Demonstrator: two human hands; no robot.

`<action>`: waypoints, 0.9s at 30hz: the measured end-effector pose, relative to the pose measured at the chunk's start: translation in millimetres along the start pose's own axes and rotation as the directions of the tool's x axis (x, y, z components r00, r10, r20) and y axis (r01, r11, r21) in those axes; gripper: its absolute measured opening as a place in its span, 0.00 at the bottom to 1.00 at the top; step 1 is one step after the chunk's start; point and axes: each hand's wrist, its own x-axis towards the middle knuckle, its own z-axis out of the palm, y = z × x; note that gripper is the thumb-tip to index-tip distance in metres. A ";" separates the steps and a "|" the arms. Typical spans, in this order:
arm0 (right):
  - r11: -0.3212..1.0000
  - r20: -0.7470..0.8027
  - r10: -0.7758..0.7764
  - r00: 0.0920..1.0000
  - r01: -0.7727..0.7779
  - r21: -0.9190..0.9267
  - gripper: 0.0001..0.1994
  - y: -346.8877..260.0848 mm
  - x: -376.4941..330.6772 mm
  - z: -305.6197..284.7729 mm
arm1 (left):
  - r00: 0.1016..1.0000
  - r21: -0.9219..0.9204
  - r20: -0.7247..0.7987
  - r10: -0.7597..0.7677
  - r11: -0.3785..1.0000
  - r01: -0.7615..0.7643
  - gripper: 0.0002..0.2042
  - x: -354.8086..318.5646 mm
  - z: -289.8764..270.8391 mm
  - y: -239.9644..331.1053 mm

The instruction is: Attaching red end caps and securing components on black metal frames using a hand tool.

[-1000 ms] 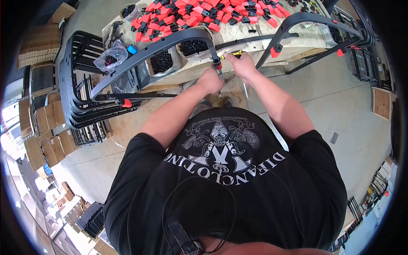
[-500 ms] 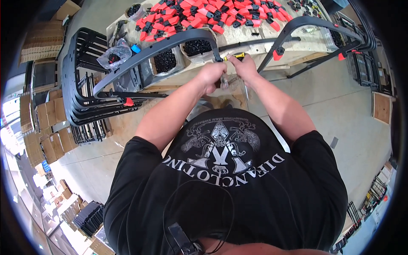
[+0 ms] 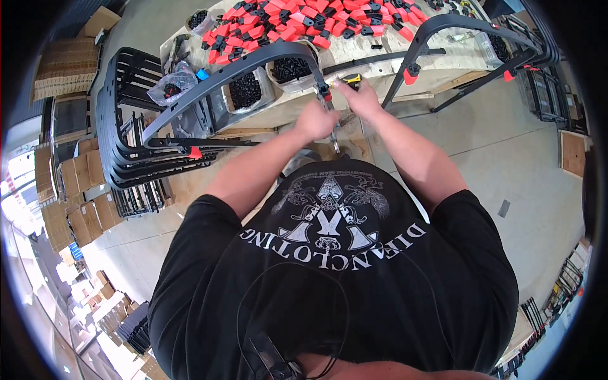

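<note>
In front of me a bent dark grey tube frame (image 3: 234,68) rests across the table's near edge, its right end coming down between my hands. A small red piece (image 3: 327,97) shows at that end. My left hand (image 3: 318,120) is closed around a long silver metal tool (image 3: 335,144), whose lower end sticks out toward my body. My right hand (image 3: 360,98), just right of the tube end, grips a yellow-and-black handled tool (image 3: 351,79). Its fingertips reach close to the tube; whether they touch it I cannot tell.
Red-and-black plastic parts (image 3: 304,22) lie heaped on the wooden table (image 3: 361,54). Bins of small black parts (image 3: 292,68) stand along its near edge. Another bent frame (image 3: 437,28) leans at the right; stacked frames (image 3: 120,133) stand at the left.
My left hand has shifted slightly down, and more of the silver tool shows below it. The red piece at the tube end has come into view. The yellow-and-black tool has tilted upward.
</note>
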 end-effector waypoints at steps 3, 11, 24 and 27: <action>0.997 0.115 0.000 0.993 0.009 -0.078 0.29 50.0 5.8 -4.1 | 0.973 0.292 -0.137 0.184 0.947 -0.137 0.25 0.8 16.9 -12.3; 0.958 0.035 0.141 0.989 -0.128 -0.258 0.31 7.0 -53.4 -9.4 | 0.975 0.407 -0.204 0.094 0.913 -0.003 0.28 -7.0 16.7 -0.3; 0.823 -0.070 -0.399 0.914 0.324 -0.467 0.28 -22.3 -10.9 5.1 | 0.950 -0.370 -0.313 0.013 0.919 -0.135 0.10 -35.7 -50.2 -78.7; 0.890 -0.078 -0.257 0.963 0.205 -0.407 0.23 -29.5 -9.9 9.2 | 0.903 -0.491 -0.385 -0.189 0.871 -0.027 0.13 -53.6 -82.7 -95.6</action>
